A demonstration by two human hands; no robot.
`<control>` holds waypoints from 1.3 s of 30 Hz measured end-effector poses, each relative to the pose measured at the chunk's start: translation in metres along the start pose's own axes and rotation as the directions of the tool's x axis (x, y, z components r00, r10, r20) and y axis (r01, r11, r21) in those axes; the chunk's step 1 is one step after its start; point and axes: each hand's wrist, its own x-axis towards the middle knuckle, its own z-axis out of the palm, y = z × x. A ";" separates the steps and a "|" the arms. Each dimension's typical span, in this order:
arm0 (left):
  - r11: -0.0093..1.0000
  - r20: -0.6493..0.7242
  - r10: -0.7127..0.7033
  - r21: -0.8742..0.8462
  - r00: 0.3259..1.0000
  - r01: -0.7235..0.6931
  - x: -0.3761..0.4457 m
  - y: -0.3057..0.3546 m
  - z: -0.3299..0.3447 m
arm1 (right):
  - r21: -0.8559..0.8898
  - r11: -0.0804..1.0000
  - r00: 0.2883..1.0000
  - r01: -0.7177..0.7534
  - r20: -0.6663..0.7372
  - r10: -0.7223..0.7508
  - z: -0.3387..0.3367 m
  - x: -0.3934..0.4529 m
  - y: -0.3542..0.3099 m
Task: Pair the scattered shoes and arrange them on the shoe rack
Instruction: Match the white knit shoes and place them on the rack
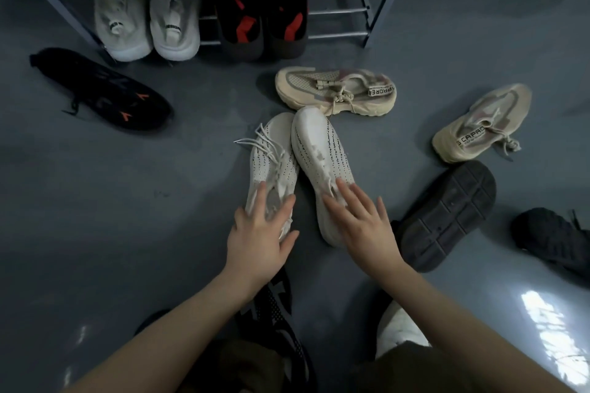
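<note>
Two white knit sneakers lie side by side on the grey floor, toes pointing away. My left hand (260, 233) rests on the heel of the left white sneaker (271, 156), thumb and fingers spread around it. My right hand (360, 223) lies flat, fingers apart, on the heel of the right white sneaker (319, 150). The metal shoe rack (338, 11) stands at the top; its lower shelf holds a grey pair (147, 16) and a black-and-red pair (261, 16).
Two beige sneakers lie apart, one (335, 91) beyond the white pair, one (482, 123) at the right. A black sneaker with orange marks (102, 89) lies left. A black shoe, sole up (447, 214), and another black shoe (552, 239) lie right. A black patterned shoe (277, 313) lies under my left arm.
</note>
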 end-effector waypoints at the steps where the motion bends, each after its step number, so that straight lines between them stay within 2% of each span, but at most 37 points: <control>1: 1.000 0.009 0.001 -0.018 1.000 -0.001 0.000 0.000 0.000 | 0.001 1.000 1.000 -0.012 0.025 0.012 0.000 -0.002 -0.001; 6: 0.995 0.026 -0.020 -0.093 0.999 0.022 0.001 -0.002 0.000 | 0.049 0.984 0.982 -0.172 0.092 0.167 0.002 -0.011 -0.005; 10: 0.988 0.029 -0.001 -0.153 1.000 0.006 0.005 -0.007 0.005 | 0.172 0.952 0.965 -0.253 0.115 0.235 0.012 -0.010 -0.011; 16: 0.957 -0.118 -0.041 -0.290 0.992 0.005 0.006 -0.005 -0.009 | 0.368 0.908 0.975 -0.200 -0.021 0.223 0.003 -0.004 -0.015; 19: 0.940 -0.197 -0.086 -0.342 0.977 0.014 0.005 0.009 -0.028 | 0.340 0.926 0.965 -0.166 -0.136 0.223 -0.022 -0.001 -0.020; 27: 0.914 -0.390 -0.047 -0.388 0.920 -0.118 0.013 0.048 -0.093 | 0.355 0.930 0.880 -0.096 -0.407 0.246 -0.100 0.009 -0.028; 32: 0.889 -0.486 -0.037 -0.415 0.873 -0.193 0.021 0.072 -0.137 | 0.360 0.933 0.831 -0.021 -0.512 0.216 -0.150 0.019 -0.036; 39: 0.869 -0.601 -0.014 -0.402 0.799 -0.288 0.058 0.090 -0.206 | 0.344 0.938 0.791 0.052 -0.587 0.172 -0.224 0.057 -0.041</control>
